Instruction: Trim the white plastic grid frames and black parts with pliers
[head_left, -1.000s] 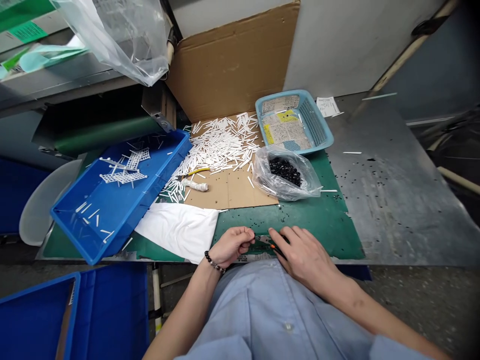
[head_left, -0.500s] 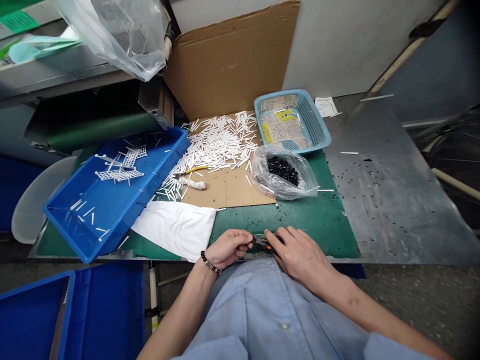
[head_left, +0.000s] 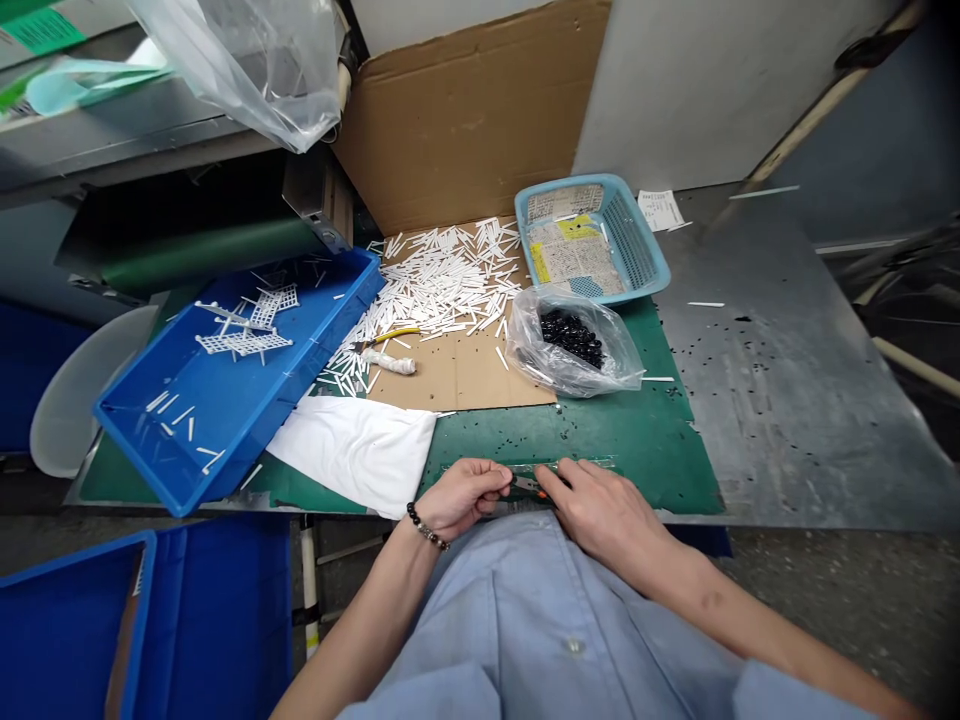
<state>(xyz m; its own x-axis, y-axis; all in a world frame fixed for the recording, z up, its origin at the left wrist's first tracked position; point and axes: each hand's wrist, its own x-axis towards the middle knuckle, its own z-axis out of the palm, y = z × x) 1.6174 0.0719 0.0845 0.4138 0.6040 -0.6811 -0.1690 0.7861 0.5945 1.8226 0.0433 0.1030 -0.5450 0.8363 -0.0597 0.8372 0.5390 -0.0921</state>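
At the bench's front edge, my left hand point(head_left: 466, 497) is closed in a pinch, fingertips pressed around a small dark piece I cannot make out well. Just to its right, my right hand point(head_left: 604, 505) wraps around a pair of cutting pliers point(head_left: 528, 484) with a bit of orange on the handle. The metal jaws point left, close to my left fingertips; most of the handle is hidden under the right hand. Beyond the hands, a clear plastic bag point(head_left: 624, 368) holds many glossy black pieces point(head_left: 571, 336).
White sticks point(head_left: 442, 285) lie heaped on cardboard point(head_left: 480, 385), beside a yellow-handled tool point(head_left: 401, 331) with white wrapping. A blue tray point(head_left: 247, 440) with white lattice parts point(head_left: 244, 345) stands left, a white cloth point(head_left: 360, 445) nearer. Behind the bag sits a light-blue basket point(head_left: 656, 270) lined with newspaper.
The view has shifted slightly, so the bench things sit a little further right. Both hands keep nearly the same pose, the pliers still between them.
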